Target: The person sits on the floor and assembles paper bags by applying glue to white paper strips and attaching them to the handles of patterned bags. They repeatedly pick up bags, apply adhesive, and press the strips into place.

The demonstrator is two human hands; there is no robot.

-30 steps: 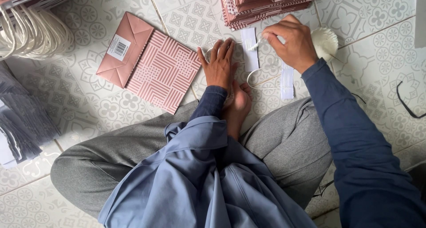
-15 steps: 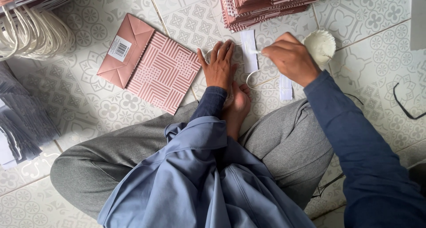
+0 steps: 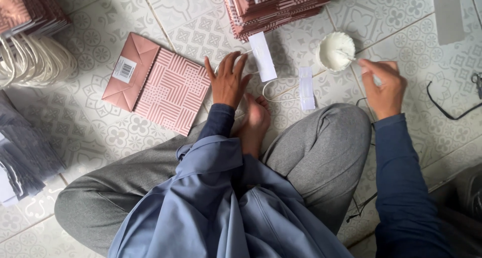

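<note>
Right hand (image 3: 384, 87) has moved beside white bowl (image 3: 336, 51).

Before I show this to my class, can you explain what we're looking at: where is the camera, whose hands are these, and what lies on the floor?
The camera sits on the person's head and looks down at their lap; they sit cross-legged on a patterned tile floor. Both hands are bare and their own. The left hand rests flat on the floor beside a folded pink paper bag. The right hand holds a thin stick, its tip in a small white bowl. Two white paper strips and a white cord loop lie between the hands. A stack of pink bags lies ahead.
</note>
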